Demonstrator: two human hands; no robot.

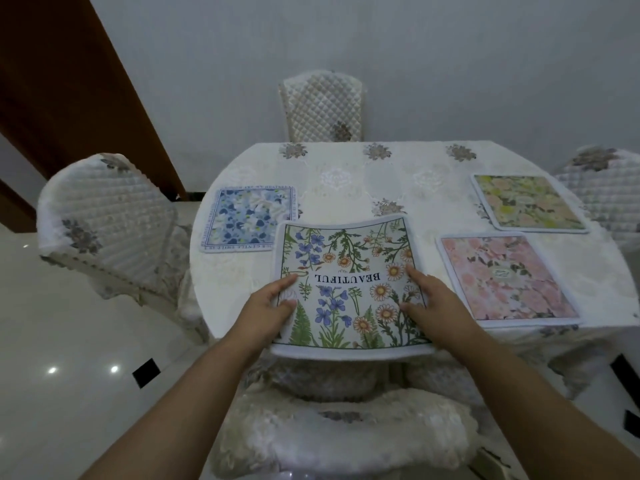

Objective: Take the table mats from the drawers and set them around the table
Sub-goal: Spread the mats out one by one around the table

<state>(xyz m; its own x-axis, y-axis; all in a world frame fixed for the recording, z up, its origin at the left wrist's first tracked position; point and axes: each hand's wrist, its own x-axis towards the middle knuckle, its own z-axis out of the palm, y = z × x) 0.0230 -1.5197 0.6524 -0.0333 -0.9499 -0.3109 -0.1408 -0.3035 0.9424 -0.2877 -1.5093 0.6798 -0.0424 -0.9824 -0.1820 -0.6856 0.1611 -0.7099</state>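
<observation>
With my left hand and right hand clamped on the white-edged wildflower-print fabric mat, I should lower it flat at the lower-centre desk edge, square to the chair.

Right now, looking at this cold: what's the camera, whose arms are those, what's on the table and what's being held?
There is no machine here. One wide-angle camera sits on a person's head and looks forward and down, so the two bare arms coming in from the bottom are that person's own. The left hand and right hand grip the side edges of a wildflower mat printed "BEAUTIFUL", its near edge past the table edge. Three mats lie flat on the white tablecloth: a blue mat at left, a pink mat at near right and a yellow-green mat behind it. Quilted covered chairs stand around the table.
</observation>
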